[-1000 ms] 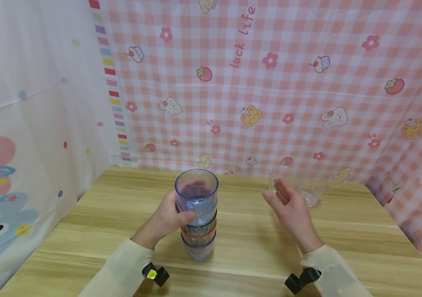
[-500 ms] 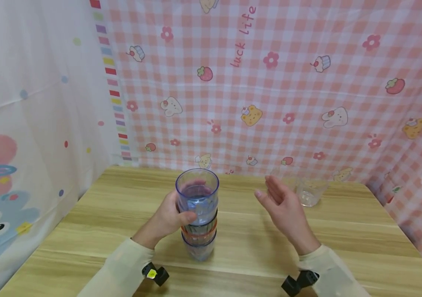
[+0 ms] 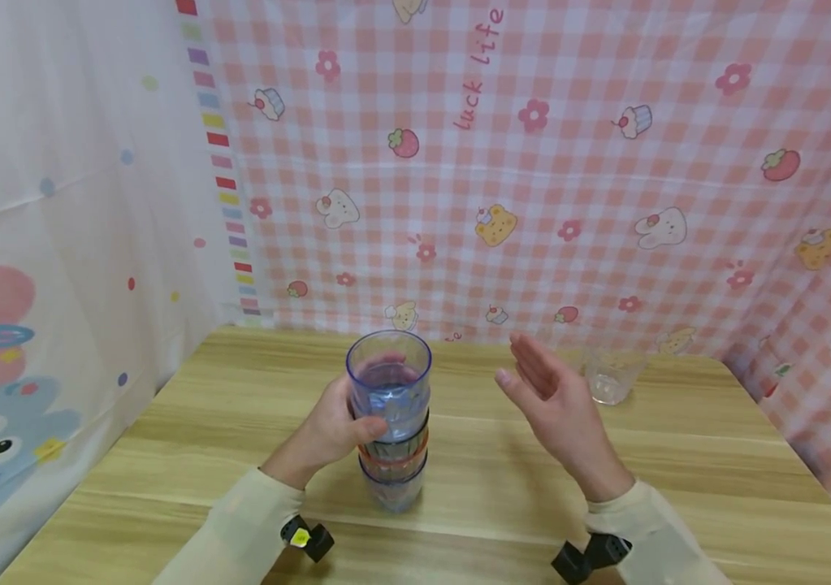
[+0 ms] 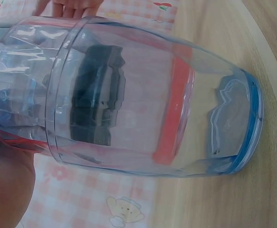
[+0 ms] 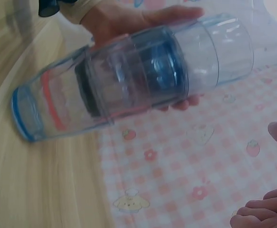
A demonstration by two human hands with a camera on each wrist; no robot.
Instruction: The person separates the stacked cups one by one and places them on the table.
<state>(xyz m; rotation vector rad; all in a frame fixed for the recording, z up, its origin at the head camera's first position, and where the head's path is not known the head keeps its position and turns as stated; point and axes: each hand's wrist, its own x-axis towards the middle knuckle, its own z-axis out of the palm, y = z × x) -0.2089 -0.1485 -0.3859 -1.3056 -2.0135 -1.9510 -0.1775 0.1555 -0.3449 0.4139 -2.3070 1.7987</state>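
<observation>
A tall stack of nested clear plastic tumblers (image 3: 393, 467) stands upright over the table in the head view, with blue, dark and red bands visible. My left hand (image 3: 331, 426) grips it near the top, with the thumb across the near side. In the left wrist view the tumblers (image 4: 143, 104) fill most of the picture. My right hand (image 3: 564, 414) is held to the right of the stack, apart from it, fingers straight and thumb spread, holding nothing. Behind it a clear tumbler (image 3: 608, 386) stands on the table, partly hidden by the hand.
The wooden tabletop (image 3: 473, 504) extends to both sides. A pink checked cloth (image 3: 452, 179) hangs behind and at the right. A white cloth (image 3: 93, 244) with cartoon figures hangs at the left. Black wrist cameras (image 3: 305, 538) sit on both sleeves.
My right hand has moved a little left, away from the clear tumbler, which now shows more. The left hand and the stack stay in place.
</observation>
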